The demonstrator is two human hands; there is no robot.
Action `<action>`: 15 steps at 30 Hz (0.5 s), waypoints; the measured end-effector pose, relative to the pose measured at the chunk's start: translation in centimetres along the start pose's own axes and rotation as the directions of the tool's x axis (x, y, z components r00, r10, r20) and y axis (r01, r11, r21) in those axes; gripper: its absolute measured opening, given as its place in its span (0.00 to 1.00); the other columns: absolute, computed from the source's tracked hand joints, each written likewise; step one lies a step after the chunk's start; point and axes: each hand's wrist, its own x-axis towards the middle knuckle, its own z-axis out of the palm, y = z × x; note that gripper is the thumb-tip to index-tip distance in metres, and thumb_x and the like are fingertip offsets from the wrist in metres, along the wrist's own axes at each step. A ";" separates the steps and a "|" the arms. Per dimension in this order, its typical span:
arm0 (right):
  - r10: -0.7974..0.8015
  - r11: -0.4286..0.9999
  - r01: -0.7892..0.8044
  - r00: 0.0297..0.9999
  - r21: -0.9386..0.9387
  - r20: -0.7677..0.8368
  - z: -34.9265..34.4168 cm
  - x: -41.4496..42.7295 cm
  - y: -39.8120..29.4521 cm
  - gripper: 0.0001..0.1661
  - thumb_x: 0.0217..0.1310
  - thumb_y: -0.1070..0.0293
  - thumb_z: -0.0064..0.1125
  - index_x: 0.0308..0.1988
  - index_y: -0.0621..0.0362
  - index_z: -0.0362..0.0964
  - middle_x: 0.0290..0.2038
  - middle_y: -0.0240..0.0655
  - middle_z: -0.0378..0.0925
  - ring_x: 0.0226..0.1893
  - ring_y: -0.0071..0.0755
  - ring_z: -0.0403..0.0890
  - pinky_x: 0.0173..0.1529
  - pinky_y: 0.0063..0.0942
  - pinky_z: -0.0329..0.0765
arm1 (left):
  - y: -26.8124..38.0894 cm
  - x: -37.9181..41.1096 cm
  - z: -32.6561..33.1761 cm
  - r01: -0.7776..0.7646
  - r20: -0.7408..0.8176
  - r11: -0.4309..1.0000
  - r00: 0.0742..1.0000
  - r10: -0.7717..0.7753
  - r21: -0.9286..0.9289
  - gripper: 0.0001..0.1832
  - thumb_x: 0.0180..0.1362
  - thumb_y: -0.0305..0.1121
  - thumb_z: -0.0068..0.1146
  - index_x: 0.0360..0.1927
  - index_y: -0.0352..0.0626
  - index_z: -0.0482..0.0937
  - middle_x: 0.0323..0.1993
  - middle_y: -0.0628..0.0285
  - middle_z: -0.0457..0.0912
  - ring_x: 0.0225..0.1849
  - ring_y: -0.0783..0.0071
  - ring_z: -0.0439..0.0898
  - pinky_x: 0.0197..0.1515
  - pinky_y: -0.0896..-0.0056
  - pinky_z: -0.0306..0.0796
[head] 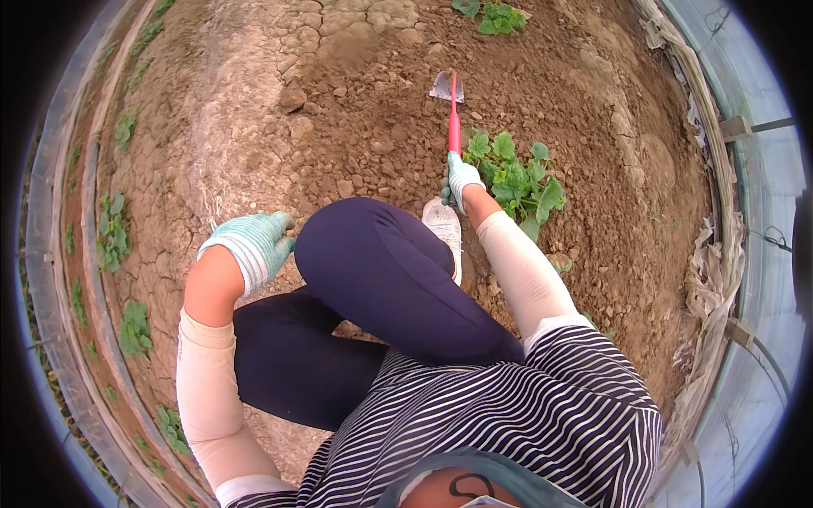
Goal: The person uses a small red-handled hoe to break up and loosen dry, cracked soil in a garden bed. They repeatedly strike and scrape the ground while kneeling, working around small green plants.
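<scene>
My right hand (462, 181), in a pale green and white knitted glove, grips the red handle of a small hand hoe (454, 127). The hoe's metal blade rests on loose, crumbly soil (381, 120) beyond my foot. Just right of that hand grows a leafy green plant (514, 178) with lobed leaves. My left hand (254, 244), gloved the same way, is beside my bent knee with its fingers curled; no object shows in it, though its palm is hidden.
A white shoe (444, 228) is planted near the hoe hand. Another plant (502, 18) grows at the far edge, and more seedlings (114, 235) stand along the left. Dry cracked ground (248, 82) lies ahead left. Plastic sheeting (772, 190) bounds the right side.
</scene>
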 end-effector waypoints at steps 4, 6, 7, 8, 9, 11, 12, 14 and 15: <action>-0.205 0.972 0.206 0.979 0.109 -0.024 3.2 0.2 -8.1 0.29 0.73 0.38 0.47 0.32 0.54 0.68 0.16 0.33 0.70 0.11 0.34 0.71 0.16 0.37 0.68 | 0.2 -0.8 -0.2 0.052 0.022 0.998 0.998 -0.052 -0.018 0.17 0.66 0.41 0.53 0.52 0.42 0.81 0.43 0.43 0.85 0.47 0.43 0.83 0.52 0.50 0.76; -0.304 0.943 0.305 0.952 0.131 -0.032 3.7 0.2 -9.1 0.28 0.73 0.39 0.47 0.35 0.53 0.68 0.16 0.32 0.70 0.10 0.33 0.70 0.14 0.35 0.66 | -0.8 -1.2 0.1 0.055 -0.006 0.998 0.998 -0.055 -0.021 0.17 0.66 0.41 0.53 0.51 0.42 0.81 0.43 0.44 0.86 0.47 0.43 0.83 0.52 0.50 0.76; -0.348 0.926 0.349 0.937 0.147 -0.035 3.8 0.1 -8.9 0.27 0.73 0.39 0.47 0.36 0.52 0.67 0.16 0.32 0.70 0.09 0.32 0.69 0.13 0.34 0.65 | -1.2 -1.2 0.1 0.053 -0.021 0.998 0.998 -0.053 -0.023 0.17 0.66 0.41 0.53 0.51 0.43 0.81 0.43 0.44 0.86 0.47 0.43 0.83 0.52 0.50 0.76; -0.367 0.912 0.369 0.929 0.178 -0.042 4.1 0.8 -8.0 0.27 0.74 0.39 0.46 0.36 0.52 0.68 0.16 0.32 0.70 0.08 0.31 0.69 0.12 0.31 0.64 | -1.4 -1.1 -0.1 0.062 -0.016 0.998 0.998 -0.063 -0.020 0.17 0.66 0.41 0.53 0.51 0.43 0.81 0.43 0.44 0.86 0.47 0.43 0.83 0.52 0.50 0.76; -0.331 0.938 0.336 0.941 0.083 -0.075 4.5 0.4 -6.8 0.29 0.73 0.37 0.45 0.34 0.53 0.68 0.17 0.30 0.69 0.10 0.31 0.68 0.15 0.34 0.69 | -1.5 -0.9 -0.2 0.068 -0.007 0.997 0.998 -0.069 -0.019 0.17 0.66 0.41 0.53 0.51 0.43 0.81 0.42 0.44 0.86 0.47 0.43 0.83 0.52 0.50 0.76; -0.119 0.993 0.119 0.993 -0.006 -0.029 1.9 6.0 -5.8 0.32 0.73 0.35 0.43 0.33 0.53 0.68 0.17 0.31 0.69 0.11 0.34 0.69 0.19 0.37 0.70 | -0.8 0.1 -0.4 0.022 -0.025 0.999 0.999 -0.023 -0.033 0.17 0.66 0.41 0.53 0.51 0.43 0.81 0.42 0.44 0.86 0.47 0.43 0.83 0.52 0.50 0.76; 0.069 0.997 -0.070 0.995 0.011 0.066 3.1 5.5 -5.8 0.33 0.73 0.33 0.42 0.32 0.53 0.69 0.16 0.32 0.69 0.12 0.36 0.70 0.21 0.38 0.71 | -1.1 -0.3 -0.3 0.034 -0.025 0.999 0.999 -0.035 -0.032 0.17 0.66 0.41 0.53 0.51 0.43 0.81 0.42 0.44 0.86 0.47 0.43 0.83 0.51 0.50 0.76; -0.038 0.995 0.033 0.998 -0.097 -0.057 2.7 6.6 -9.0 0.34 0.74 0.34 0.40 0.31 0.53 0.69 0.16 0.34 0.70 0.12 0.38 0.70 0.20 0.40 0.70 | -0.9 0.0 -0.5 0.011 -0.041 0.999 0.999 -0.012 -0.037 0.17 0.66 0.41 0.53 0.51 0.43 0.81 0.42 0.44 0.86 0.47 0.43 0.83 0.51 0.50 0.76; -0.083 0.991 0.075 0.994 -0.107 -0.073 2.8 6.5 -10.4 0.34 0.74 0.35 0.40 0.30 0.54 0.68 0.16 0.36 0.70 0.12 0.39 0.71 0.20 0.42 0.70 | -0.7 0.1 -0.6 0.007 -0.038 0.999 0.999 -0.009 -0.038 0.17 0.66 0.41 0.53 0.52 0.43 0.81 0.42 0.44 0.86 0.47 0.43 0.83 0.51 0.50 0.76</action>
